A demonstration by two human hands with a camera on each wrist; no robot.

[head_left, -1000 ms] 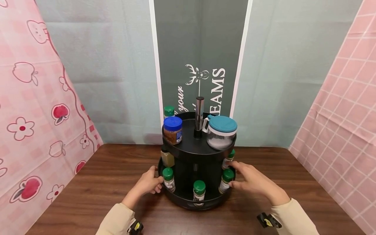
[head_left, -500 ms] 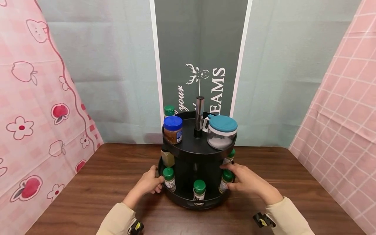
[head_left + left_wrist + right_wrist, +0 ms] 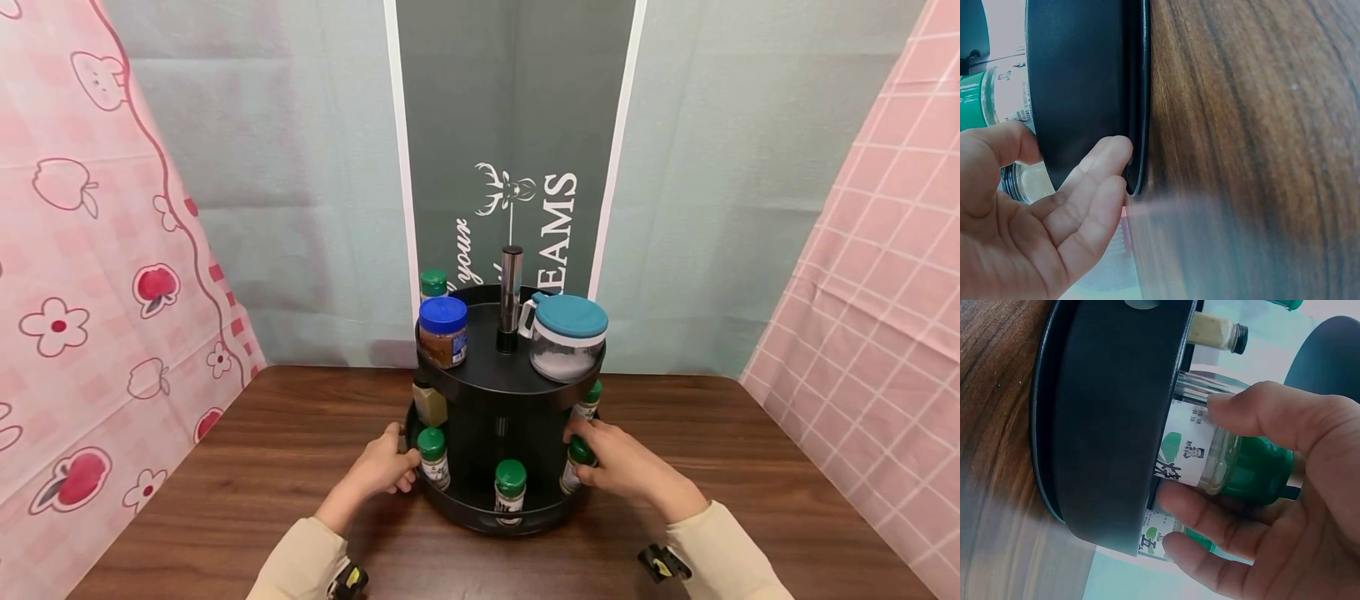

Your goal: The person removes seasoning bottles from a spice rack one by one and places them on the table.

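A black two-tier round spice rack [image 3: 510,521] stands on the table. My left hand [image 3: 378,462] holds the left rim of its lower tier, thumb over the edge and fingers against the outer wall [image 3: 1085,75]. At the right of that tier, my right hand [image 3: 630,467] has its thumb and fingers around a green-capped spice jar [image 3: 1188,447], which stands upright in the tray. Another green-capped jar [image 3: 1159,534] sits just beyond my fingers. Two more green-capped jars stand at the front [image 3: 510,487] and near my left thumb.
The upper tier carries a blue-lidded jar [image 3: 443,333] of brown powder, a teal-lidded glass pot [image 3: 567,337] and a green-capped jar [image 3: 433,283] behind. A metal post [image 3: 511,292] rises from its centre. A dark-capped bottle [image 3: 430,404] stands at the lower left. Curtains enclose the wooden table [image 3: 300,433].
My right hand has moved left and inward, its thumb and fingers closing around the right-hand green-capped spice jar. My left hand stays on the rim, and the rack has not turned.
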